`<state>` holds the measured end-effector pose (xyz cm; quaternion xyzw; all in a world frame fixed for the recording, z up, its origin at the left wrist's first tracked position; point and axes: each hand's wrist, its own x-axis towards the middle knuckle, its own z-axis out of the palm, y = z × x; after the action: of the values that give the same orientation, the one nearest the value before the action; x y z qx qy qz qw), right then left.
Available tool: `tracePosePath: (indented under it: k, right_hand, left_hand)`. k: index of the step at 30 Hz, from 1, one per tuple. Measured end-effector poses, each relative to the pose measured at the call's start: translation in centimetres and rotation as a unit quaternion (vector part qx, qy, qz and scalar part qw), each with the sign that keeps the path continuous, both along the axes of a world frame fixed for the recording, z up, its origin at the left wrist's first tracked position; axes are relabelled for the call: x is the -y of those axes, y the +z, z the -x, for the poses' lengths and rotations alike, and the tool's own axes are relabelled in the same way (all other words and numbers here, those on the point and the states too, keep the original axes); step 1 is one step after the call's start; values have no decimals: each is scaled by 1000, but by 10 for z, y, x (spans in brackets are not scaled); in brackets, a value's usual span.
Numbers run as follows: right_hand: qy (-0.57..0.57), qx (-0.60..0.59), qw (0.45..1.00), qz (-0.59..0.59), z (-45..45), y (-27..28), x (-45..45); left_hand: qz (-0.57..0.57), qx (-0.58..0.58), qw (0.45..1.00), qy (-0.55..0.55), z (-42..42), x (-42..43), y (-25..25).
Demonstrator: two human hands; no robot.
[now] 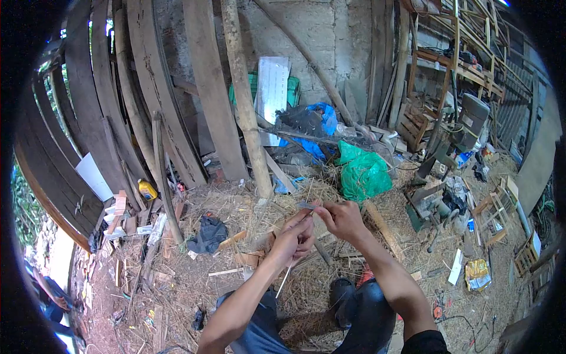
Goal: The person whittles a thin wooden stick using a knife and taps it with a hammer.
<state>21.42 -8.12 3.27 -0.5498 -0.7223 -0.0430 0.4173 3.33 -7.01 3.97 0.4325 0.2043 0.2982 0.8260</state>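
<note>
My left hand [293, 238] is closed around a thin pale stick [283, 281], whose lower end sticks out below the fist and slants down to the left. Close beside it, on the right, my right hand [343, 219] is closed too. A small grey blade [306, 205] juts from its fingers toward the left, across the top of my left hand and near the stick's upper part. The blade's handle is hidden inside my right fingers. Both hands are held in front of my knees, above the straw-covered ground.
A green plastic sack [361, 174], blue sheeting [323, 121] and a dark plastic bag [207, 235] lie ahead. A wooden post [247, 106] stands before the wall. Machinery [436, 171] and a yellow packet [477, 275] are at right. Another person [54, 298] shows at lower left.
</note>
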Motion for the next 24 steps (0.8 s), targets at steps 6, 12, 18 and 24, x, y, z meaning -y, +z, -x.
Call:
tracePosePath:
  k: [6,12,18,24]
  right_hand:
    - [-53,25,998,-38,-20,-4,-16]
    - [-225,-137,963,50,-55,-18,-17]
    - [-1,-18,1000,8,-14,-2,1]
    - [-146,-79,981,99,-53,-11,-19]
  left_hand:
    - [14,4,1000,-2,1,2,12]
    - [18,35,999,-35,2,10,5]
    - [36,8,999,-21,2,7,8]
    - [-29,15,998,-58,9,10,4]
